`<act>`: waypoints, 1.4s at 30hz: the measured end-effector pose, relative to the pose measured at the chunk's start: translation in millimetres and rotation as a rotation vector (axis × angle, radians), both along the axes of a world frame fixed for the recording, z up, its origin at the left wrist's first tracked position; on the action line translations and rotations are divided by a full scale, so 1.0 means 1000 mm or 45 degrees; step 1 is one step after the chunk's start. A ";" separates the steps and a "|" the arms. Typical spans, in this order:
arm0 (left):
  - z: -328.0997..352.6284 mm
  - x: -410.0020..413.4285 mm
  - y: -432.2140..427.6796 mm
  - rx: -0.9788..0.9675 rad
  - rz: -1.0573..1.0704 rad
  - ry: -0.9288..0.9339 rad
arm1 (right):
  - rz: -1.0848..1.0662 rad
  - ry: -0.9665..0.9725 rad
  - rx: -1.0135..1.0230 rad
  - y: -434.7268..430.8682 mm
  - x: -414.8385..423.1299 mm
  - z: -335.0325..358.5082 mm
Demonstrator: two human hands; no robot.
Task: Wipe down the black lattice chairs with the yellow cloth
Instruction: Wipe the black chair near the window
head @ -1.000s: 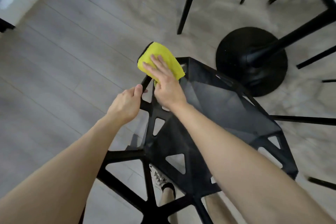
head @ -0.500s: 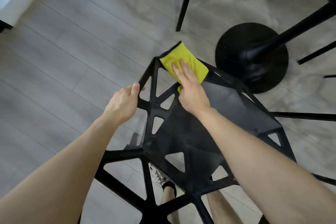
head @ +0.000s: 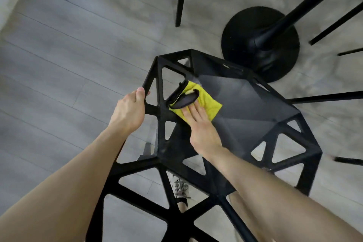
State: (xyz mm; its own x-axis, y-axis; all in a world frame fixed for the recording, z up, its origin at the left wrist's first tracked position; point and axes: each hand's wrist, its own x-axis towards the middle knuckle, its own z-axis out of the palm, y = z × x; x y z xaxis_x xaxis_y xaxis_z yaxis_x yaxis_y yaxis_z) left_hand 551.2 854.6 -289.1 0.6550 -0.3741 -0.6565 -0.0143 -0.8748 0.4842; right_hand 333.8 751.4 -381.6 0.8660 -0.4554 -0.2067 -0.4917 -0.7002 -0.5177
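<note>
Yellow cloth (head: 211, 104): flat right hand (head: 198, 124) presses it on chair (head: 245, 100) seat, mid-wipe.
Left hand (head: 129, 110): grips left rim.
Next: sweep right.

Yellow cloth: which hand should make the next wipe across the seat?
Right. The right hand presses the yellow cloth flat on the chair seat; the left hand grips the frame, steadying it.
</note>
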 end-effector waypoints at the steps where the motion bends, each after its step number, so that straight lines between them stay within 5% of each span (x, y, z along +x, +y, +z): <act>1: 0.000 0.000 0.000 0.001 -0.001 0.002 | 0.027 -0.001 -0.015 -0.008 -0.002 -0.002; 8: -0.005 0.005 0.002 0.005 -0.038 -0.008 | -0.419 -0.009 -0.007 -0.074 0.112 0.005; 14: 0.002 0.002 0.000 0.008 -0.044 -0.023 | 0.054 0.018 0.061 0.027 0.007 0.000; 19: 0.000 0.006 -0.002 0.007 -0.030 -0.032 | 0.003 -0.053 0.103 -0.001 0.020 -0.002; 23: -0.002 0.005 0.000 -0.001 -0.026 -0.028 | -0.630 -0.277 0.489 0.005 0.054 0.028; 27: -0.003 0.006 -0.002 -0.001 -0.016 -0.025 | -1.163 -0.335 0.472 -0.061 0.114 0.080; 29: -0.003 0.006 -0.002 0.004 -0.008 -0.018 | -1.067 -0.392 0.346 -0.086 0.141 0.096; 34: -0.004 0.007 -0.002 -0.009 0.009 -0.015 | -0.164 -0.175 0.149 -0.050 0.165 0.048; 39: -0.002 0.005 -0.002 -0.038 -0.011 -0.005 | 0.175 0.066 0.006 0.011 0.056 0.036; 42: -0.006 0.007 -0.001 -0.028 -0.014 -0.025 | -0.007 -0.007 0.235 0.020 0.055 0.036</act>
State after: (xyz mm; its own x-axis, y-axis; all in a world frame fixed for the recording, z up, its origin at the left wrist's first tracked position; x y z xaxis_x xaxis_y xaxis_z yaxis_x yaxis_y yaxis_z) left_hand 558.1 854.0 -295.2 0.6634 -0.3953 -0.6353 -0.0331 -0.8637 0.5029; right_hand 389.0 771.7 -345.7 0.8648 -0.4152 -0.2824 -0.4923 -0.5903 -0.6397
